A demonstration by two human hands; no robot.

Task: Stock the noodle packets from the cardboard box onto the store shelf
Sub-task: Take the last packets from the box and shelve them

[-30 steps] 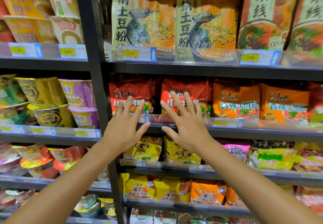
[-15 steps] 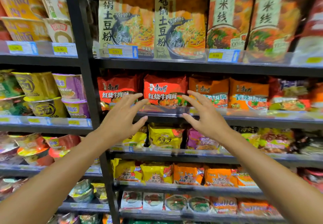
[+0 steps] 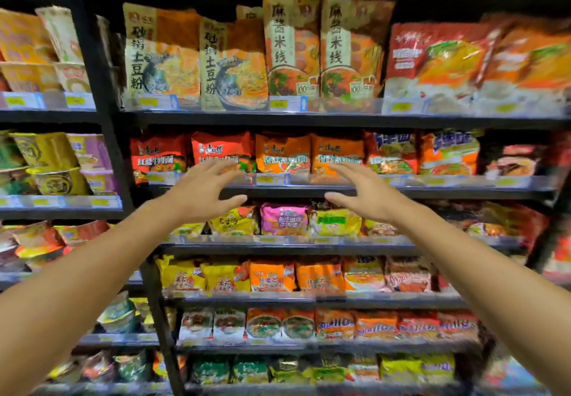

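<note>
Packets of orange spicy beef noodles [image 3: 310, 156] stand upright on the second shelf [image 3: 340, 192], between the red packets [image 3: 191, 153] left and mixed ones right. Your left hand [image 3: 202, 193] and right hand [image 3: 367, 196] hover near them, fingers spread, empty. Press both faces flush, gently. No cardboard box shows.

Stacked cup noodle tubs [image 3: 55, 164] in left bay, yellow price tags [image 3: 278, 104] along edges

Tall packets [image 3: 162, 55] read 砂锅土豆粉, orange packets [image 3: 292, 49] 麻酱米线; the red packet [image 3: 157, 156] below reads 红烧牛肉面.
</note>
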